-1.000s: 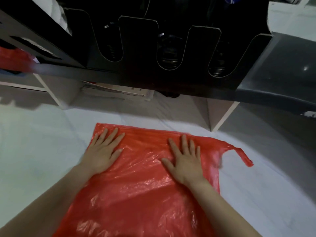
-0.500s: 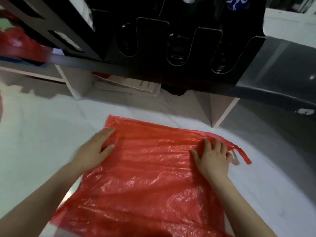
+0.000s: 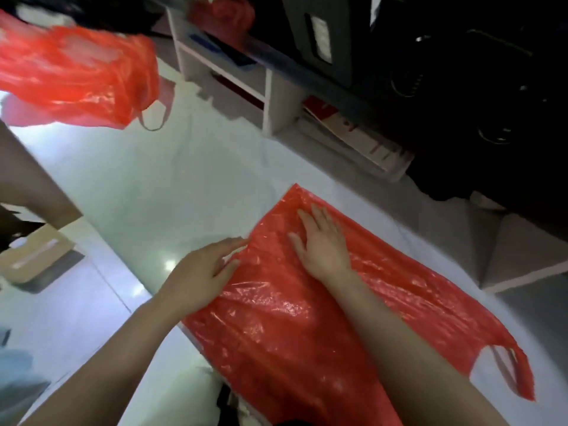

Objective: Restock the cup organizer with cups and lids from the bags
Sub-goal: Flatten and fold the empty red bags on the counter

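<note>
An empty red plastic bag [image 3: 307, 318] lies flattened on the white counter [image 3: 159, 192]. My right hand [image 3: 321, 241] presses flat on the bag's far corner, fingers straight. At the bag's left edge my left hand [image 3: 204, 270] rests with fingers extended and the fingertips touching the plastic. The black cup organizer [image 3: 479, 87] stands at the upper right, its slots dark, with rims of lids faintly visible. A second, fuller red bag [image 3: 76, 72] sits at the upper left.
A white shelf unit [image 3: 233, 75] stands under the organizer with flat cardboard packs [image 3: 359, 139] beside it. Another red bag [image 3: 224, 13] lies on the shelf top. Someone's arm [image 3: 27, 186] shows at the left edge, above a cardboard box [image 3: 33, 256].
The view swung left and tilted. My right hand slid from the bag's handle end to its far corner; my left hand moved off onto the bag's left edge.
</note>
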`<state>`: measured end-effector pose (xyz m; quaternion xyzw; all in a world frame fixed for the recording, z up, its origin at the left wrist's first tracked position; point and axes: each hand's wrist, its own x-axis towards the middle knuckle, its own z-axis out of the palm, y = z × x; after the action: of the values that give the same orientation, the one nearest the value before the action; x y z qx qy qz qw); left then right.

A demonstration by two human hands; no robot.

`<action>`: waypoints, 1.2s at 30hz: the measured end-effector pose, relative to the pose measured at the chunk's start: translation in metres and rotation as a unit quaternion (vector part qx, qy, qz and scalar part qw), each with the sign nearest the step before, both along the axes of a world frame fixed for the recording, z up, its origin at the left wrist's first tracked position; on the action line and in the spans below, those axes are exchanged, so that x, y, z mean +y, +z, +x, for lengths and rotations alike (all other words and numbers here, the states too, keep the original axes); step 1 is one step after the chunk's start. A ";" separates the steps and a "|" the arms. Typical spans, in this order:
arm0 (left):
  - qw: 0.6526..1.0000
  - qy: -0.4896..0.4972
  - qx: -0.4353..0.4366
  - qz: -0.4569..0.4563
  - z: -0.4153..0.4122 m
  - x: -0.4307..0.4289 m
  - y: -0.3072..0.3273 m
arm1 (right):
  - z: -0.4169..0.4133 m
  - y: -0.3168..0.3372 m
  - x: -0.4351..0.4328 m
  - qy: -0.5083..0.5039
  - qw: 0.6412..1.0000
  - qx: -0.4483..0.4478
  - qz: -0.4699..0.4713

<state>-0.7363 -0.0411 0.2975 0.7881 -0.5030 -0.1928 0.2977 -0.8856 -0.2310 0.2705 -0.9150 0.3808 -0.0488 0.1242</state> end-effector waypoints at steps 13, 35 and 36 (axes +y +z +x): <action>0.967 0.210 0.144 -0.007 0.015 0.043 -0.017 | 0.072 -0.032 -0.061 0.002 0.998 0.068 -0.004; 0.813 0.284 0.508 0.018 0.068 0.035 -0.022 | 0.056 -0.001 -0.068 0.002 0.977 -0.214 0.023; 0.812 0.289 0.507 0.019 0.068 0.034 -0.023 | 0.053 0.007 -0.059 0.018 0.973 -0.232 -0.003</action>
<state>-0.6680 -0.0068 0.2746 0.6933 -0.0262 -0.4794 0.5375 -0.8328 -0.2902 0.2776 -0.8857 0.3252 -0.2583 0.2077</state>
